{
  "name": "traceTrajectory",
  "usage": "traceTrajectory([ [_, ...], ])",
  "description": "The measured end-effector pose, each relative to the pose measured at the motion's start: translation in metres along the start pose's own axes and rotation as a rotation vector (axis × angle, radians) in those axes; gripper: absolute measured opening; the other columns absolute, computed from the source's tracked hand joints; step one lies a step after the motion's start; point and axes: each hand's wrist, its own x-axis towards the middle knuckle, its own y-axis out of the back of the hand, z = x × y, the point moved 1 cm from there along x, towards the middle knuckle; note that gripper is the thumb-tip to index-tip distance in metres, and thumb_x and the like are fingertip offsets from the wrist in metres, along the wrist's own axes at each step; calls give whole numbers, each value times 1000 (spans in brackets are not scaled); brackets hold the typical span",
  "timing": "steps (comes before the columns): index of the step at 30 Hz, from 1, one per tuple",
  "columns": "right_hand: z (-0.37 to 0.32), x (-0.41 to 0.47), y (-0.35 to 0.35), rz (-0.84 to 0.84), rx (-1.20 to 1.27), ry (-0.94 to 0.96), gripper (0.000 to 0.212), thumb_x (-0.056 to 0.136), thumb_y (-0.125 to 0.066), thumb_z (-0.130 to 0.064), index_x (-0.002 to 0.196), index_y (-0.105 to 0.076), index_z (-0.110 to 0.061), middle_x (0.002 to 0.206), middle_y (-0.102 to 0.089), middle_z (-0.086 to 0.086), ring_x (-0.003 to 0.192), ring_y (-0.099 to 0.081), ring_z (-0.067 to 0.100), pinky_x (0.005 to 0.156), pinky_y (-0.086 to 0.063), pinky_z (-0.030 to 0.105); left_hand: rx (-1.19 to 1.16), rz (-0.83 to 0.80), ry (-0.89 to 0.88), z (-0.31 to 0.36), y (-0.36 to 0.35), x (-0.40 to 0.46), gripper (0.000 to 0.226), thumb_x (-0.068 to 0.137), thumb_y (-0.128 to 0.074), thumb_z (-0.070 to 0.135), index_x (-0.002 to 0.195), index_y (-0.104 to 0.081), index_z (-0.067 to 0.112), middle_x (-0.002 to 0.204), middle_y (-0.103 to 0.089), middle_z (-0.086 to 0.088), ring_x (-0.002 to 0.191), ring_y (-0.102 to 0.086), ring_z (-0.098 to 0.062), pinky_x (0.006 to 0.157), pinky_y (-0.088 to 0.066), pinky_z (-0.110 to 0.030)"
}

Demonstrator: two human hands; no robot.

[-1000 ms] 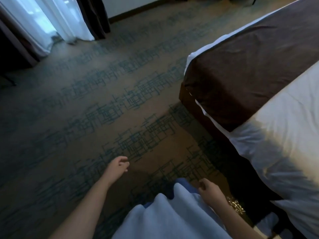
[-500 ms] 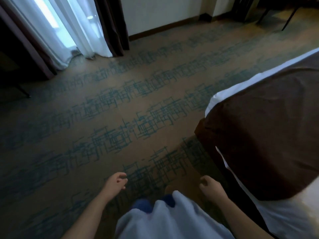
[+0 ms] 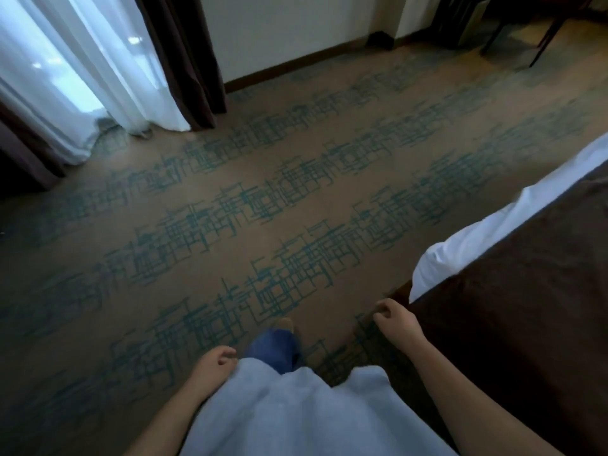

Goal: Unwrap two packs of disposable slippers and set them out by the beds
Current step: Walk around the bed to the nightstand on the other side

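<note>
No slippers or slipper packs are in view. My left hand hangs low at the bottom centre, fingers loosely curled, holding nothing. My right hand swings beside the corner of a bed, fingers loosely curled and empty. The bed has a white sheet and a dark brown runner and fills the right side. My blue trouser leg steps forward between the hands over the patterned carpet.
White sheer curtains and a dark drape hang at the far left. A wall with a brown skirting board runs along the back. Dark chair legs stand at the far right.
The view has swung up and left, away from the bed, which now takes up less of the frame. My right hand has moved forward; my left hand has dropped back. Both stay empty.
</note>
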Motion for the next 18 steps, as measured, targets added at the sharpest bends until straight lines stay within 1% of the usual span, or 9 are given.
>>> traceTrajectory([
  [1, -10, 7, 1, 19, 20, -28, 36, 91, -51, -20, 127, -49, -15, 101, -62, 1, 82, -58, 12, 68, -48, 23, 22, -19, -10, 16, 16, 17, 28, 86, -55, 4, 113, -57, -2, 91, -59, -13, 77, -57, -22, 68, -42, -26],
  [3, -27, 23, 2, 59, 37, -77, 36, 91, -51, -21, 126, -50, -16, 102, -63, 3, 78, -59, 12, 68, -51, 26, 70, -22, -51, 55, 45, 53, 28, 86, -56, 3, 112, -57, -5, 81, -58, -11, 67, -57, -22, 69, -46, -29],
  [5, -39, 36, 5, 59, 41, -134, 35, 91, -50, -23, 126, -51, -15, 107, -63, 6, 74, -56, 13, 65, -47, 27, 111, -13, -118, 102, 67, 82, 25, 85, -56, 4, 109, -58, -3, 75, -57, -9, 71, -56, -23, 72, -46, -30],
  [6, -44, 39, 6, 56, 48, -161, 34, 92, -50, -22, 125, -51, -14, 105, -62, 6, 73, -54, 13, 64, -44, 27, 128, -23, -146, 129, 75, 91, 21, 86, -56, 6, 106, -58, 2, 79, -58, -10, 74, -57, -23, 68, -45, -27],
  [8, -45, 48, 8, 69, 83, -217, 32, 91, -50, -21, 122, -53, -14, 99, -61, 5, 76, -53, 16, 68, -42, 27, 145, -54, -201, 179, 84, 112, 18, 86, -56, 10, 104, -56, 12, 87, -60, -11, 78, -59, -24, 65, -42, -24],
  [11, -40, 65, 13, 65, 155, -342, 34, 90, -52, -20, 123, -53, -12, 96, -61, 5, 84, -57, 19, 75, -44, 28, 175, -98, -293, 240, 91, 151, 19, 86, -57, 14, 105, -57, 16, 93, -63, -11, 88, -63, -27, 76, -41, -26],
  [14, -41, 102, 27, 25, 183, -416, 34, 88, -53, -21, 121, -55, -12, 91, -61, 2, 89, -59, 19, 82, -47, 30, 237, -113, -320, 290, 93, 187, 24, 87, -57, 18, 110, -59, 13, 97, -65, -11, 94, -64, -27, 78, -42, -27],
  [16, -52, 136, 46, -1, 166, -405, 33, 88, -51, -23, 120, -55, -12, 88, -59, -1, 84, -56, 15, 76, -44, 26, 261, -121, -315, 321, 91, 209, 26, 87, -56, 16, 113, -58, 10, 102, -66, -14, 91, -64, -26, 80, -44, -28],
  [18, -68, 179, 73, -28, 141, -364, 35, 90, -47, -25, 122, -54, -13, 94, -59, 0, 85, -55, 15, 76, -42, 26, 277, -153, -290, 352, 89, 232, 27, 89, -54, 14, 114, -56, 7, 103, -64, -14, 79, -63, -20, 71, -45, -22],
])
